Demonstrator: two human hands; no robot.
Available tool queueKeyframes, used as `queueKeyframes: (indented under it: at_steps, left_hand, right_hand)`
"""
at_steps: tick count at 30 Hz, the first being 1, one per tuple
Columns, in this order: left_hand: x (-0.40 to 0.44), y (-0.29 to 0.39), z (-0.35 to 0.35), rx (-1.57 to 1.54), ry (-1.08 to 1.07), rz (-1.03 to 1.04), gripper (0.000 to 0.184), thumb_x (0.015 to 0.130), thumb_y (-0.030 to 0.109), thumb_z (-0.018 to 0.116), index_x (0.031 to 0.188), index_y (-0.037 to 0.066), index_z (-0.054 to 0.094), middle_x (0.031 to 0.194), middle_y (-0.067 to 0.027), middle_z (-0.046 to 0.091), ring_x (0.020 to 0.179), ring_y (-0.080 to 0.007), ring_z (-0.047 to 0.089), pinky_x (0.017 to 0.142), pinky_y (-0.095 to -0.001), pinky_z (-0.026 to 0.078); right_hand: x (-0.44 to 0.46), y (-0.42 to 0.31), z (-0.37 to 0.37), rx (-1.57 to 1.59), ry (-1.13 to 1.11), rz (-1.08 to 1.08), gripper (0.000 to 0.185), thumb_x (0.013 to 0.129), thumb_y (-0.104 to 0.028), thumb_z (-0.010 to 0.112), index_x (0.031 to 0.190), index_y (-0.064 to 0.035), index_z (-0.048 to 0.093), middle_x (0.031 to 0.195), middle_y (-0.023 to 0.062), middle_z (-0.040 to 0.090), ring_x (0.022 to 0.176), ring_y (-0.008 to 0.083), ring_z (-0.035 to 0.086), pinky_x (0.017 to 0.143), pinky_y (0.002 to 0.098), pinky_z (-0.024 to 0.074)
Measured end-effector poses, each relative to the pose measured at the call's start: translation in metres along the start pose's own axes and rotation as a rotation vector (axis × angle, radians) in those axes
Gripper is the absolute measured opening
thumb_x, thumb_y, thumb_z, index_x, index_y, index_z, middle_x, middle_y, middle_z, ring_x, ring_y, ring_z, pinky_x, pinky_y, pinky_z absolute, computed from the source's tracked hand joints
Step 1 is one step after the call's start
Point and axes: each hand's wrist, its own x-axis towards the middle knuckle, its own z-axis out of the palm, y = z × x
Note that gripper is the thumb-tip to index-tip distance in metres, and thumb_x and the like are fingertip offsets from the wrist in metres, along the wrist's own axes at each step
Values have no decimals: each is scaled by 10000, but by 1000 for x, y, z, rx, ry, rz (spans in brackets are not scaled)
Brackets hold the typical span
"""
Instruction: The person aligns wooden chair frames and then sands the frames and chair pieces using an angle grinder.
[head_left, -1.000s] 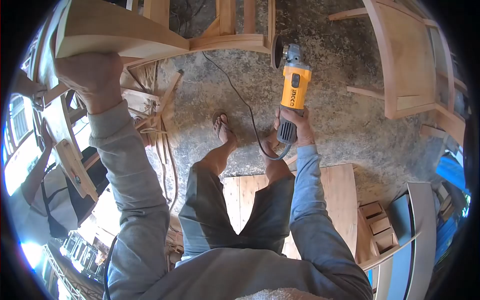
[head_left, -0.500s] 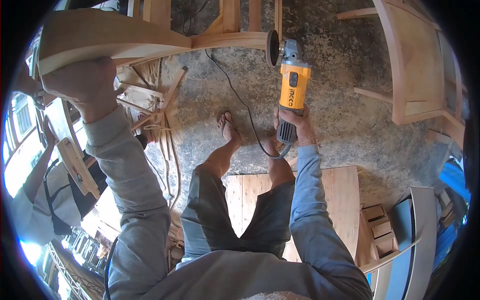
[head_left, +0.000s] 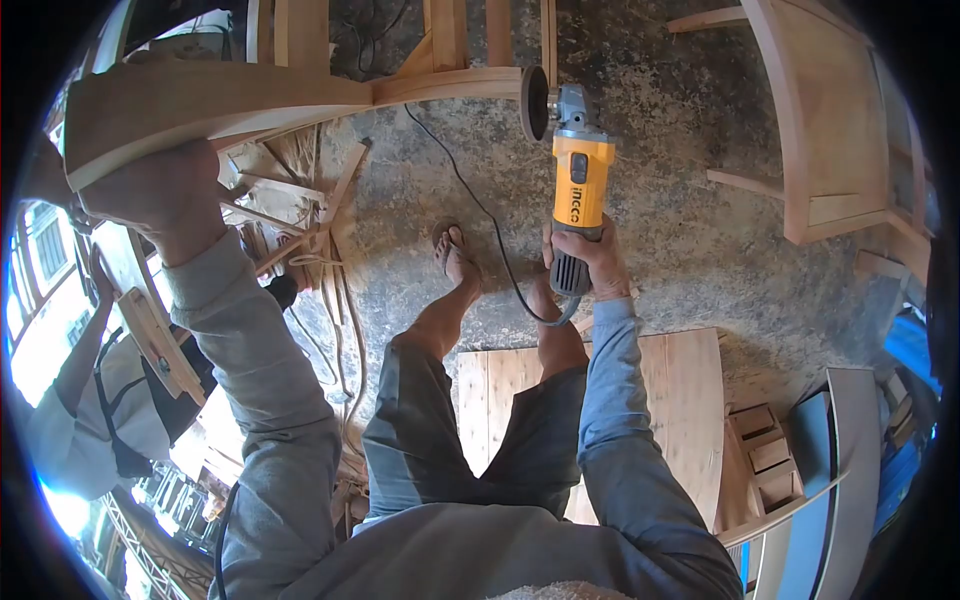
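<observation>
My right hand (head_left: 602, 262) is wrapped round the rear grip of a yellow and grey angle grinder (head_left: 582, 185), its head pointing away from me. The dark disc (head_left: 535, 103) stands edge-on against the right end of a curved wooden furniture frame (head_left: 440, 86); whether it spins cannot be made out. At the left, my left hand (head_left: 165, 200) grips the broad near end of that frame from below, its fingers partly hidden by the wood. From the grinder's rear a black cord (head_left: 480, 205) loops over the floor.
Another person's arm (head_left: 85, 340) shows at the far left beside wooden parts. Wood offcuts (head_left: 335, 190) lie on the stained concrete floor (head_left: 690, 250). To the right stands another wooden furniture piece (head_left: 835, 130). A plywood sheet (head_left: 680, 400) lies under my legs, near a wooden compartment box (head_left: 765, 455).
The grinder and my right hand have shifted slightly left and down in view. The frame and my left hand have also moved a little left, with both grips kept.
</observation>
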Motion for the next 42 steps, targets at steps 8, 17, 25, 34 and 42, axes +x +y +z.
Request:
queueKeyframes:
  at_steps: [8, 17, 25, 34, 42]
  left_hand:
    - [15, -20, -32, -517, -228, -88, 474, 970, 514, 431, 1026, 83, 621, 1014, -159, 670, 1048, -347, 646, 974, -503, 514]
    - [10, -14, -32, -471, -196, -165, 505, 964, 531, 447, 1142, 100, 639, 1025, -146, 681, 1050, -317, 664, 984, -497, 528]
    - [4, -15, -28, -613, -225, -169, 471, 986, 501, 437, 1164, 96, 600, 1008, -122, 665, 1044, -299, 643, 966, -483, 525]
    - [1, -29, -31, -534, -78, -178, 518, 1020, 427, 386, 1259, 7, 576, 1123, -153, 682, 1008, -306, 703, 971, -490, 567]
    - [7, -17, -30, -397, -210, -187, 455, 1022, 417, 375, 998, 39, 628, 917, -142, 640, 974, -329, 630, 959, -524, 513]
  right_hand:
    - [10, 5, 0, 19, 2, 0, 359, 767, -198, 854, 1032, -30, 679, 829, 75, 706, 635, 180, 696, 585, 324, 573]
    - [47, 47, -49, 101, 56, 126, 276, 834, -155, 789, 1047, -27, 669, 846, 97, 721, 658, 192, 710, 590, 346, 613]
    - [39, 31, -35, 29, 47, 72, 277, 836, -169, 790, 1039, -25, 670, 852, 96, 721, 658, 190, 711, 590, 333, 604]
    - [3, -5, 6, 10, 26, 33, 329, 764, -203, 853, 995, -40, 685, 783, 77, 703, 613, 179, 687, 576, 326, 563]
    - [11, 1, -5, 16, 43, 74, 311, 767, -166, 830, 999, -29, 674, 784, 80, 699, 617, 186, 687, 574, 325, 561]
